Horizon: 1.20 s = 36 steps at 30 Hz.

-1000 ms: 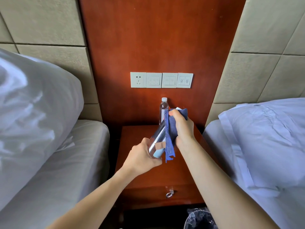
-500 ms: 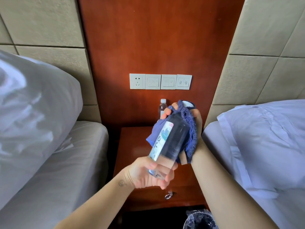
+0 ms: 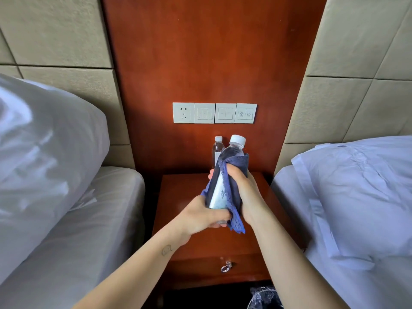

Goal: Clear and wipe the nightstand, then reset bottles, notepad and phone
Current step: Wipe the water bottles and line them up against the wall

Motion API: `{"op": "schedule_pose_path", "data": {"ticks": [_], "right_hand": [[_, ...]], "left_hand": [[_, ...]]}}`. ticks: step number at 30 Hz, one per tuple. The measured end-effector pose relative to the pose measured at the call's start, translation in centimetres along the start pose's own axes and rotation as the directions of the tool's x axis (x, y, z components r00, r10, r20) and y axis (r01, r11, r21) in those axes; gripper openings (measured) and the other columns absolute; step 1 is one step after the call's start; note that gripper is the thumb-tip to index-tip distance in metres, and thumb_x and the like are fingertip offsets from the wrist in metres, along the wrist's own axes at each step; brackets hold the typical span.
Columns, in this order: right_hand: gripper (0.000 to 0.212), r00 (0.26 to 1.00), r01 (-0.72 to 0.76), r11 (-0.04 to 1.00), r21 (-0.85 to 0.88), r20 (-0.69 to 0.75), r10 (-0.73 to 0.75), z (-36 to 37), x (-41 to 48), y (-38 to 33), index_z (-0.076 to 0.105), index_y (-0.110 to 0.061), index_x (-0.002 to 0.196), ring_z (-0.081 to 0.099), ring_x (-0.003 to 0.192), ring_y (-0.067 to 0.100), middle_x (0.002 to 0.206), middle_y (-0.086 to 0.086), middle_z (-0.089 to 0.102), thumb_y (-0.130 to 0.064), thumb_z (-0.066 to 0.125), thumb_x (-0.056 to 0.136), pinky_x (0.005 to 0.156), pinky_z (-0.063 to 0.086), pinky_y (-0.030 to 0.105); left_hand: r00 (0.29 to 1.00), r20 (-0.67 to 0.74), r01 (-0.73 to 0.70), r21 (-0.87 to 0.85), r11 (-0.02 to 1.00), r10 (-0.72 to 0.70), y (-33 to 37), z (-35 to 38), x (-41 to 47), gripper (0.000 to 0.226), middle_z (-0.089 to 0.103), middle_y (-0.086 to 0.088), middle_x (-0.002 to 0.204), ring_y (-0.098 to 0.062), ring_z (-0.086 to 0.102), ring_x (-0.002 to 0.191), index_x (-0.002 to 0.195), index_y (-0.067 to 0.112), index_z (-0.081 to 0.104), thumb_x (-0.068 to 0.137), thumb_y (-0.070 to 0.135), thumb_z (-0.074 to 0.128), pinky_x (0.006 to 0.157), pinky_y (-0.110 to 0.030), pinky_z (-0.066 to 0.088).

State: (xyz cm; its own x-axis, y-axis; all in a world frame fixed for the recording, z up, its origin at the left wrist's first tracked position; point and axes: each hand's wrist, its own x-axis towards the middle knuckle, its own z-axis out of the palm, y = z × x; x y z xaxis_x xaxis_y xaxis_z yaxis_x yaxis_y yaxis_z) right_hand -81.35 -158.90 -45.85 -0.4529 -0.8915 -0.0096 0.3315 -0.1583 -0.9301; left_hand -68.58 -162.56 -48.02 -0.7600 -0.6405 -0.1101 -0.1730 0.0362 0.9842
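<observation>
Above the red-brown wooden nightstand I hold a clear water bottle with a white cap, nearly upright. My left hand grips its bottom end. My right hand wraps a blue cloth around the bottle's middle and grips it through the cloth. A second, smaller-looking water bottle stands upright at the back of the nightstand against the wooden wall panel. No notepad or phone is in view.
Beds with white linen flank the nightstand, a big pillow on the left, a folded duvet on the right. A socket and switch row sits on the wall panel. A drawer pull and a lined bin lie below.
The bottle has swung from tilted, base towards me, to nearly upright with its cap up. My right hand slid the cloth around its middle; my left hand moved to the bottom end.
</observation>
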Motion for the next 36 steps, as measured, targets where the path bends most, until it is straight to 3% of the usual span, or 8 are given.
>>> {"op": "schedule_pose_path", "data": {"ticks": [4,6,10,17,20,26,31,36], "right_hand": [[0.027,0.983,0.074,0.987,-0.144,-0.154,-0.097,0.7,-0.2,2.0,0.062,-0.021,0.11,0.069,0.083,0.01,0.099,-0.002,0.071,-0.024,0.071,0.085,0.069,0.054,0.027],[0.044,0.945,0.081,0.995,-0.058,-0.312,-0.095,1.4,-0.4,2.7,0.057,-0.019,0.121,0.07,0.087,0.011,0.105,-0.001,0.069,-0.026,0.074,0.082,0.064,0.052,0.02],[0.046,0.878,0.117,0.993,0.009,-0.467,-0.099,1.6,0.2,1.6,0.053,-0.017,0.12,0.067,0.082,0.01,0.101,-0.002,0.067,-0.026,0.075,0.081,0.058,0.048,0.018],[0.026,0.965,0.011,0.998,0.055,-0.263,0.004,-0.6,1.7,-0.6,0.066,-0.016,0.076,0.066,0.056,0.011,0.064,-0.003,0.068,-0.035,0.075,0.06,0.058,0.048,0.027],[0.025,0.998,0.003,0.971,0.238,-0.058,0.011,-1.5,2.2,-0.8,0.066,-0.009,0.084,0.071,0.074,0.02,0.077,0.007,0.071,-0.025,0.07,0.066,0.068,0.055,0.032],[0.026,0.993,-0.073,0.931,0.358,0.116,0.033,-1.4,0.7,-0.7,0.073,-0.014,0.081,0.066,0.091,0.018,0.091,0.006,0.068,-0.033,0.058,0.089,0.092,0.048,0.034],[0.032,0.998,-0.053,0.998,0.022,0.041,0.052,0.2,0.4,0.5,0.067,-0.006,0.101,0.071,0.074,0.021,0.091,0.01,0.073,-0.032,0.065,0.082,0.064,0.057,0.031],[0.05,1.0,-0.018,0.986,-0.166,-0.018,0.015,0.6,0.0,1.4,0.062,-0.023,0.113,0.072,0.09,0.025,0.102,0.008,0.071,-0.035,0.076,0.066,0.084,0.058,0.046]], "left_hand": [[0.875,-0.438,0.073,0.54,0.838,0.205,-1.0,0.4,0.9,0.055,0.062,-0.002,0.107,-0.024,0.065,0.092,0.13,0.009,0.033,0.086,0.018,0.064,0.072,-0.024,0.049],[0.835,-0.432,0.12,0.747,0.654,0.341,-1.9,0.6,1.0,0.062,0.055,-0.006,0.119,-0.03,0.063,0.101,0.14,0.01,0.026,0.09,0.023,0.06,0.081,-0.033,0.049],[0.823,-0.253,0.033,0.915,0.403,0.508,-3.0,1.2,1.3,0.057,0.056,-0.004,0.095,-0.025,0.06,0.076,0.115,0.01,0.049,0.069,0.023,0.078,0.062,-0.033,0.048],[0.958,-0.12,-0.141,0.591,0.794,0.26,-1.8,-0.8,0.0,0.051,0.059,0.011,0.085,-0.007,0.053,0.065,0.099,0.019,0.037,0.069,0.033,0.076,0.058,-0.023,0.042],[0.99,-0.029,-0.13,0.252,0.959,0.141,-2.5,-0.6,-0.9,0.049,0.064,0.011,0.094,0.0,0.059,0.073,0.103,0.018,0.046,0.067,0.019,0.079,0.064,-0.019,0.047],[0.997,0.078,0.014,-0.272,0.962,0.008,-2.7,0.0,-1.3,0.067,0.064,-0.011,0.087,-0.024,0.055,0.076,0.121,0.011,0.036,0.063,0.003,0.069,0.076,-0.038,0.042],[0.992,-0.124,-0.012,-0.147,0.989,-0.006,-1.7,1.0,-0.7,0.061,0.067,-0.006,0.084,-0.01,0.061,0.07,0.117,0.01,0.031,0.072,0.011,0.072,0.065,-0.022,0.043],[0.963,-0.256,-0.047,0.164,0.985,0.088,-2.3,0.1,-0.1,0.072,0.053,-0.007,0.116,-0.008,0.06,0.098,0.108,0.03,0.027,0.064,0.022,0.084,0.08,-0.027,0.054]]}}
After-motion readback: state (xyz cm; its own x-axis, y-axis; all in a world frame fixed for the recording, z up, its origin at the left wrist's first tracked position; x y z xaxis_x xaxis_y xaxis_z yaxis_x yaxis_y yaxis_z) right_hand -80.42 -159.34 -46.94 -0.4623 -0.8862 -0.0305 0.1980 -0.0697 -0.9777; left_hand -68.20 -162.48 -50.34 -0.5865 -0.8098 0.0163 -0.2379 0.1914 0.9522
